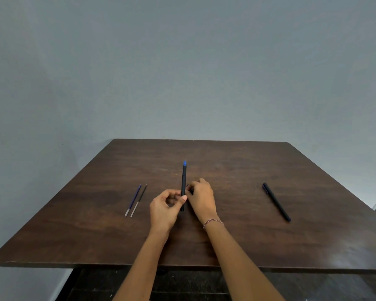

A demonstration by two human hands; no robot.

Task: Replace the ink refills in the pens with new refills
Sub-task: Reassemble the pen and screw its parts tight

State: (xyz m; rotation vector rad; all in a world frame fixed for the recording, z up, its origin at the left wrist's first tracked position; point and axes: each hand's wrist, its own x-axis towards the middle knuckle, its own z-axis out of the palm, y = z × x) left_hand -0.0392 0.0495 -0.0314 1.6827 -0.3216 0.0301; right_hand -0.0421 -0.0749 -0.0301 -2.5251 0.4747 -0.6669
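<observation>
Two bare forearms are reaching over the near edge of the dark brown wooden table (pixel 226 246), the right wrist wearing a thin red-and-white braided bracelet (pixel 213 222). The left hand (pixel 164 210) is pinching the lower part of a slim black pen with a blue tip (pixel 183 183) between thumb and fingers, and the right hand (pixel 201 198) is gripping the same barrel from the other side, its fingers curling around it; the pen is pointing away from the person, tip farthest. To the left, a thin blue ink refill (pixel 133 200) and a thin black ink refill (pixel 139 200) are lying just beside each other on the table. Well apart on the right, a second capped black pen (pixel 276 202) is lying diagonally. Behind the table, a plain grey wall (pixel 182 61) is rising.
</observation>
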